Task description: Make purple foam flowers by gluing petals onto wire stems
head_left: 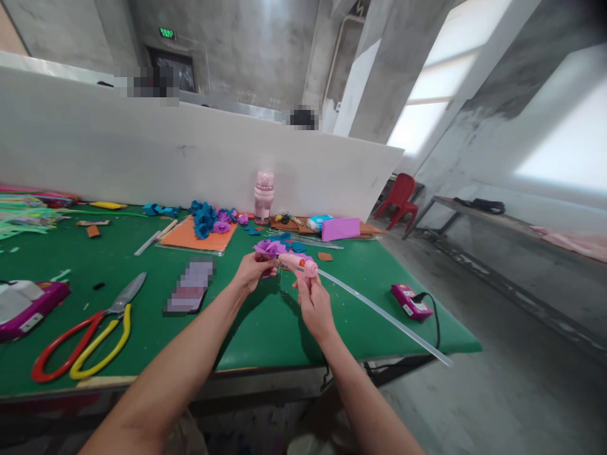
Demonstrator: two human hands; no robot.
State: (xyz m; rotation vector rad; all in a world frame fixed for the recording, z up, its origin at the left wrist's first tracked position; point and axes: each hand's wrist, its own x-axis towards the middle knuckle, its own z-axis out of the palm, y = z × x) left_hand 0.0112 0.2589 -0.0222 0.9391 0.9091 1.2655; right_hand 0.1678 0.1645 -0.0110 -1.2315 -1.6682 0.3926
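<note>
My right hand (313, 302) is wrapped round a pink glue gun (296, 260). A long, clear glue stick (384, 314) sticks out of its back end and slants down to the right past the table edge. In my left hand (253, 270) is a purple paper flower (270, 248), pinched between the fingers. The gun's front end points at the flower, close to my left fingertips; whether it touches is too small to tell. Both hands are above the green table (265, 335). Scraps of blue paper (296, 247) lie just behind the flower.
Large scissors (118, 306) with red and yellow handles and a phone (192, 287) lie left. Blue and purple flowers (203, 218) rest on orange sheets (190, 237). A pink bottle (264, 197) stands by the white partition (190, 151). A magenta power strip (411, 302) sits right.
</note>
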